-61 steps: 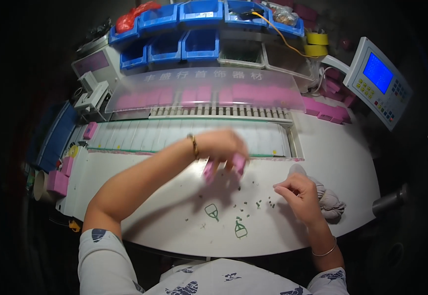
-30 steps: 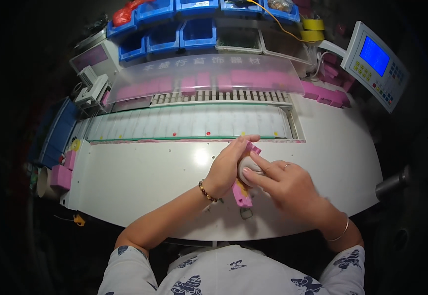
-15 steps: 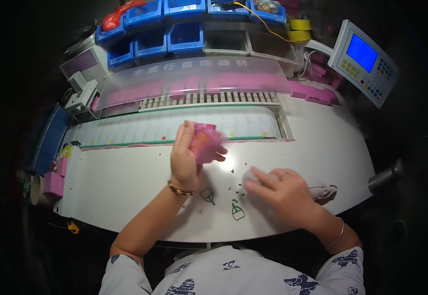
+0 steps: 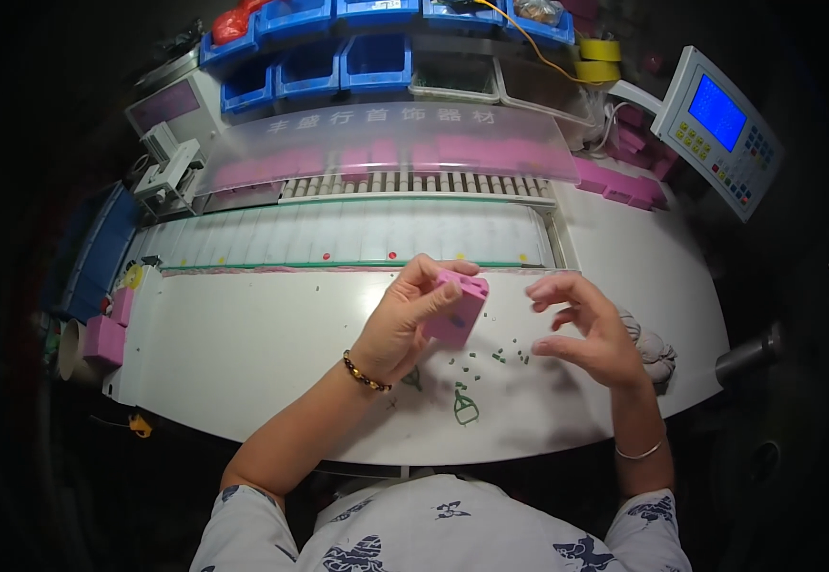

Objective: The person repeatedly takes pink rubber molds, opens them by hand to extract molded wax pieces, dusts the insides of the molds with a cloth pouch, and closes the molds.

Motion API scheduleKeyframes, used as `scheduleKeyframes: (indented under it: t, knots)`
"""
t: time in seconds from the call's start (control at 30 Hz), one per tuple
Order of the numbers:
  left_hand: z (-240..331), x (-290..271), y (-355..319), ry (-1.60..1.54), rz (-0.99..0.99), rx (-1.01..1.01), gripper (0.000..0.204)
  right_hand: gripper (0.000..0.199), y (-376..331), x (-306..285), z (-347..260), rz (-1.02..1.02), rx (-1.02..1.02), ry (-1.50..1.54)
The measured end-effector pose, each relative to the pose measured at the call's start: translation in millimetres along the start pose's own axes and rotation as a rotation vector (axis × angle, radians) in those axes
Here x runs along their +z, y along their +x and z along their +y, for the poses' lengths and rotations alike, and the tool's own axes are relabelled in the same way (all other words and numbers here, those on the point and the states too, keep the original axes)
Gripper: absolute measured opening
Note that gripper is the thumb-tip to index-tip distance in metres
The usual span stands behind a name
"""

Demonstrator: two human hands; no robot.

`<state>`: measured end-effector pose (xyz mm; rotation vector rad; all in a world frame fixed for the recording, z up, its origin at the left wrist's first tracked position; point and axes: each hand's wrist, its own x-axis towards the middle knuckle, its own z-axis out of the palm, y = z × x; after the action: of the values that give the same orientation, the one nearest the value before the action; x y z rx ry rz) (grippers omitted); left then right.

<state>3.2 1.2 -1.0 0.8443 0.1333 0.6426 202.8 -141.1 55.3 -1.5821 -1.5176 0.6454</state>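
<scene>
My left hand (image 4: 400, 319) is closed round a pink block (image 4: 452, 319), gripping it between thumb and fingers above the white tabletop. The block is tilted, with notches along its top edge and a small dark mark on its face. To the right of it, my right hand (image 4: 591, 334) is raised with fingers apart and nothing in them. Small dark green bits (image 4: 500, 357) lie scattered below and between the hands. A green bottle-shaped outline (image 4: 467, 410) lies flat nearer to me; a second green piece (image 4: 413, 379) is partly hidden by my left wrist.
A pale, bundled cloth-like thing (image 4: 657, 353) sits beside my right wrist. Beyond the hands runs a sunken white track (image 4: 357, 229) under a clear cover (image 4: 376, 143). Blue bins (image 4: 376, 62) line the back; a control panel (image 4: 719, 124) stands at right, pink blocks (image 4: 104, 338) at left.
My left hand has moved right and turned the pink block. My right hand has opened and lifted; the pale blurred thing at its fingertips is gone from them. More green bits show.
</scene>
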Motion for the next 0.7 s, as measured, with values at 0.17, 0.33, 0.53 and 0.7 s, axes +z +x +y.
scheduleKeyframes:
  t: [0.17, 0.33, 0.53, 0.7]
  knots:
    - [-4.1, 10.1, -12.0, 0.112, -0.085, 0.064, 0.016, 0.027, 17.7, 45.6, 1.9, -0.053, -0.01, 0.594]
    - [7.8, 11.6, -21.5, 0.343, 0.08, 0.042, 0.027, 0.01, 27.9, 55.8, -2.5, 0.144, -0.164, 0.441]
    - [-2.5, 18.7, -17.8, 1.402, 0.2, 0.707, 0.052, 0.012, 42.4, 62.6, 9.4, 0.26, -0.059, 0.47]
    - [-5.1, -22.1, 9.1, 1.376, 0.261, 0.47, 0.035, 0.04, 32.2, 65.1, 13.6, 0.13, 0.13, 0.488]
